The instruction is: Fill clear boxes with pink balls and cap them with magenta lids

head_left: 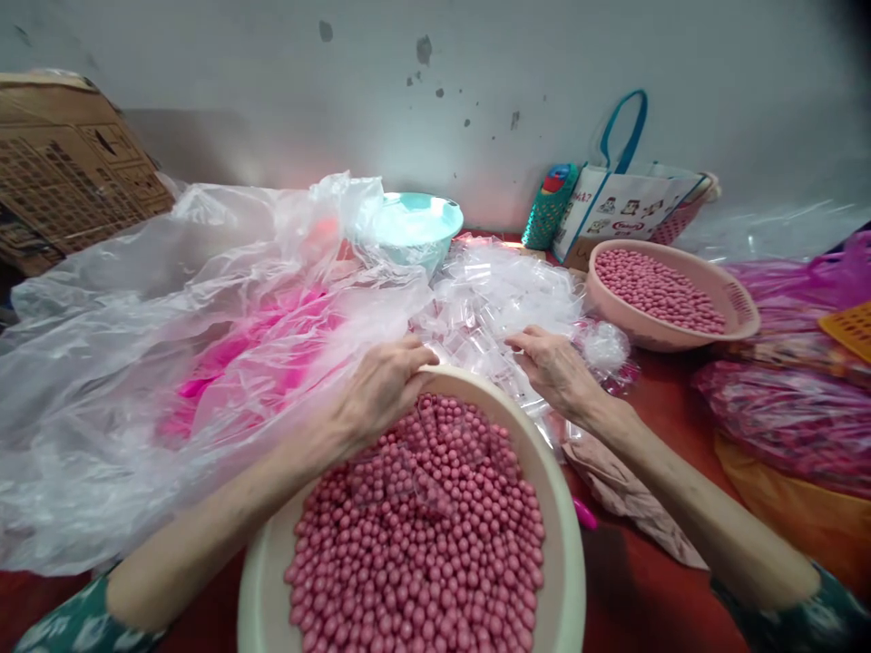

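Observation:
A large cream basin (570, 544) filled with round pink beads (415, 562) stands in front of me. My left hand (391, 376) is closed above its far rim. From its fingers, a thin clear plastic bag (428, 485) seems to hang down over the beads; its edges are faint. My right hand (554, 363) is raised just beyond the basin's right rim, thumb and fingers pinched together. Whatever is in that pinch, if anything, cannot be made out. Behind and below both hands lies a heap of small clear plastic bags (504, 290).
Crumpled plastic sheeting (102, 363) covers pink material at left, near a cardboard box (74, 172). A light blue bowl (425, 222) stands at the back. At right are a pink basket (612, 308) of beads, a tote bag (619, 213) and bundled pink packets (782, 417).

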Demonstrator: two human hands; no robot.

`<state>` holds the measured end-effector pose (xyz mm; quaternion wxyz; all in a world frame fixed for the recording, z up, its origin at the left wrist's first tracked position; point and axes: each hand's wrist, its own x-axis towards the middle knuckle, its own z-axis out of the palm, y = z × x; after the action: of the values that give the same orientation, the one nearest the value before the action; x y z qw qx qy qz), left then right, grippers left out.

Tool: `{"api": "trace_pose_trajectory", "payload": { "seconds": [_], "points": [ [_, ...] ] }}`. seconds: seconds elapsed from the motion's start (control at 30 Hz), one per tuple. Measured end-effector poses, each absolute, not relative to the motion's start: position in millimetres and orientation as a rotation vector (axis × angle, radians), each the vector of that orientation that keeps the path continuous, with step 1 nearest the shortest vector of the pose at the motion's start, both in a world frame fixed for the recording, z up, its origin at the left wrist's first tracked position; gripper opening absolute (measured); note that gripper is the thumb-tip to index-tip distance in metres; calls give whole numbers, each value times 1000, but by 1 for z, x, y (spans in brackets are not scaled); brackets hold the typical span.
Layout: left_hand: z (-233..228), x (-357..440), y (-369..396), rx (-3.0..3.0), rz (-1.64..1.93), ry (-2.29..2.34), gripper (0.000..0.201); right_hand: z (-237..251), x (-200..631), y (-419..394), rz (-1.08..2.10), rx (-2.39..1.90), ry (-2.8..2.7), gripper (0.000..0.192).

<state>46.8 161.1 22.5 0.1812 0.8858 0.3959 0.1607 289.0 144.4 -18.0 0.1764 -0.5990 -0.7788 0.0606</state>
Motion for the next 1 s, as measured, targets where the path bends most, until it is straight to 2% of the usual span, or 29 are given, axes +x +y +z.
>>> {"api": "trace_pose_trajectory", "payload": {
  "seconds": [0.17,0.27,0.4,0.47,0.63,0.77,0.87,1.0],
  "points": [
    [2,54,228,2428,180,1094,28,-35,291,145,306,-1590,-2384,23],
    [-9,53,251,2363,12,995,43,-36,290,143,361,-1544,-2417,20],
    [-17,59,256,2350,22,967,58,-39,291,148,396,-1487,-2399,20],
    [-19,65,254,2367,72,963,55,-44,290,155,405,-1440,-2384,21],
    [-27,79,257,2401,229,980,29,-57,275,171,374,-1409,-2240,12],
    [-27,85,256,2348,422,1099,24,-55,264,180,362,-1447,-2011,15],
    [-9,74,239,2273,572,1149,20,-37,265,172,401,-1480,-1826,16],
    [37,31,185,2229,651,1150,14,4,274,125,531,-1456,-1708,24]
  ]
}}
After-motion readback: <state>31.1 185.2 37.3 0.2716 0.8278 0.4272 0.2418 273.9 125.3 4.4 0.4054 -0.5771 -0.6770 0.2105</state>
